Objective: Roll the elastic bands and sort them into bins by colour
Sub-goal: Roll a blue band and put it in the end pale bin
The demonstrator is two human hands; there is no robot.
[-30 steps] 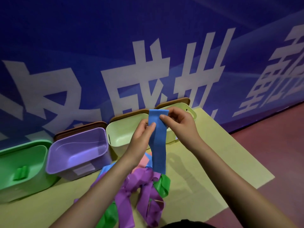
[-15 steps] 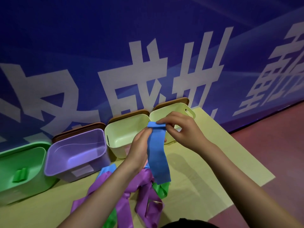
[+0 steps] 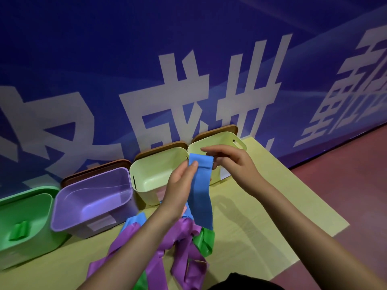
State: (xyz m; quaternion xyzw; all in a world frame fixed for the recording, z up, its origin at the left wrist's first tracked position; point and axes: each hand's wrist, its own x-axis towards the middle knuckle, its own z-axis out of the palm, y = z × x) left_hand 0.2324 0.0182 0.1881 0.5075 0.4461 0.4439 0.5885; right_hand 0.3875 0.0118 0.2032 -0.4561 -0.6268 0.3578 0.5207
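Head view: four bins (image 3: 159, 174) (two pale green)

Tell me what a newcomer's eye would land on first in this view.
The blue band at centre, pinched at its top by the left hand and right hand, hangs down over a tangle of purple bands on the yellow mat. Behind, a row of bins lines the blue wall: the green bin at far left already holds a green roll.

Bins (image 3: 159, 176) stood just beyond the fingers (image 3: 193, 164); loose bands (image 3: 184, 233) lay heaped below them; bare mat (image 3: 261, 216) lay open rightward.
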